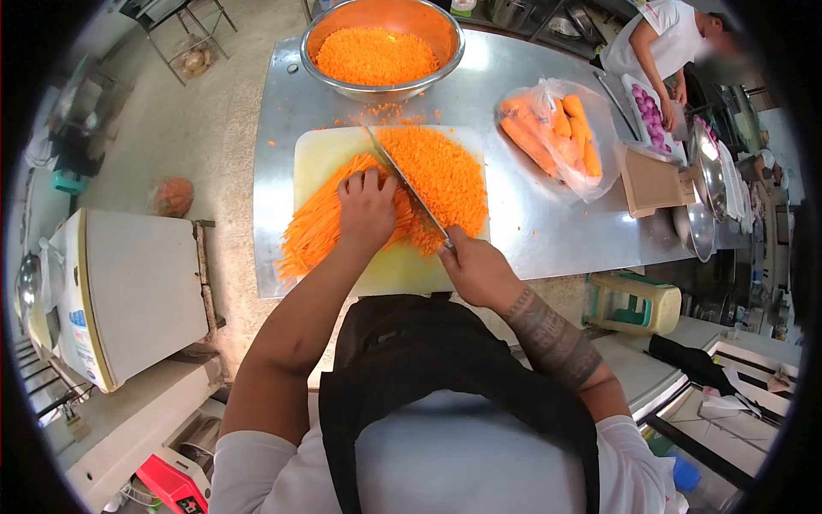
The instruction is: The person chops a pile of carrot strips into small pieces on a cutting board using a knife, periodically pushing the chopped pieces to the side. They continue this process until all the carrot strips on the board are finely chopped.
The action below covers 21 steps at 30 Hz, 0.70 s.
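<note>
My left hand (368, 204) presses down on a bundle of carrot sticks (318, 218), its fingers curled over them close to the blade. In my right hand (471, 264) is the handle of a long kitchen knife (409, 188). The blade slants up and left between the sticks and a heap of diced carrot (441, 176). Both piles lie on a pale cutting board (377, 278). Beyond the board stands a steel bowl (385, 89) holding more chopped carrot (372, 56).
A plastic bag of whole carrots (556, 137) lies right of the board on the steel table (548, 236). Past it are a cardboard box (651, 180) and a white tray of purple onions (648, 116). A co-worker (655, 43) reaches toward that tray. A stool (634, 304) stands below the table edge.
</note>
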Motion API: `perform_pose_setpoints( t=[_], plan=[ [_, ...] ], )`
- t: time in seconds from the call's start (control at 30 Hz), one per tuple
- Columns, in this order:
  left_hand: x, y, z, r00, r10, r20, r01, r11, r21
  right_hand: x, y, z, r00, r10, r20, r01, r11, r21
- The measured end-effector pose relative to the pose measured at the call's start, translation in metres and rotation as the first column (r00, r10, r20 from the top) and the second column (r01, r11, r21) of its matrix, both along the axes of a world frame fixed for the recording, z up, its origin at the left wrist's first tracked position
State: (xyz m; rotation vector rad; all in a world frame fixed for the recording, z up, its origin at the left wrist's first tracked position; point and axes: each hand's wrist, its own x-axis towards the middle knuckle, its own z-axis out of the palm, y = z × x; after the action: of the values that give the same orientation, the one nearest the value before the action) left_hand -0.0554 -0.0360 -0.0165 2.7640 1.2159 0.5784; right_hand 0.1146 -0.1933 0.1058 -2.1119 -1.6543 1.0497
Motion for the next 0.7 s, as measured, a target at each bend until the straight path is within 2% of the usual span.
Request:
perform_pose_setpoints(
  t=[0.17, 0.27, 0.37, 0.47, 0.57, 0.67, 0.7],
  plan=[
    [0.001, 0.0, 0.002, 1.0, -0.008, 0.004, 0.008, 0.999, 0.034, 0.001, -0.019, 0.033, 0.997, -0.022, -0.068, 0.02, 0.999, -0.032],
    [0.001, -0.002, -0.001, 1.0, -0.005, -0.013, 0.005, 0.999, 0.044, -0.004, 0.004, -0.044, 0.999, -0.017, -0.04, 0.019, 0.999, 0.048],
    [0.0, 0.001, -0.002, 1.0, 0.004, -0.01, -0.003, 0.999, 0.044, -0.004, 0.019, 0.006, 0.991, -0.039, -0.13, 0.04, 0.999, 0.008],
    [0.002, 0.002, 0.0, 1.0, 0.009, -0.006, -0.009, 0.999, 0.034, -0.008, -0.006, 0.056, 0.997, -0.033, -0.064, 0.026, 0.995, -0.094],
    [0.001, -0.001, 0.002, 1.0, 0.013, -0.025, -0.012, 1.0, 0.019, -0.012, 0.0, -0.025, 0.998, -0.033, -0.059, 0.034, 0.999, 0.02],
    [-0.001, 0.004, 0.004, 1.0, 0.014, -0.006, -0.014, 0.999, 0.033, -0.012, 0.016, -0.026, 0.989, -0.068, -0.133, 0.082, 0.991, 0.101],
    [-0.002, 0.002, 0.001, 1.0, 0.012, -0.007, -0.012, 0.999, 0.033, -0.015, 0.01, -0.008, 0.989, -0.065, -0.135, 0.074, 0.995, 0.061]
  ],
)
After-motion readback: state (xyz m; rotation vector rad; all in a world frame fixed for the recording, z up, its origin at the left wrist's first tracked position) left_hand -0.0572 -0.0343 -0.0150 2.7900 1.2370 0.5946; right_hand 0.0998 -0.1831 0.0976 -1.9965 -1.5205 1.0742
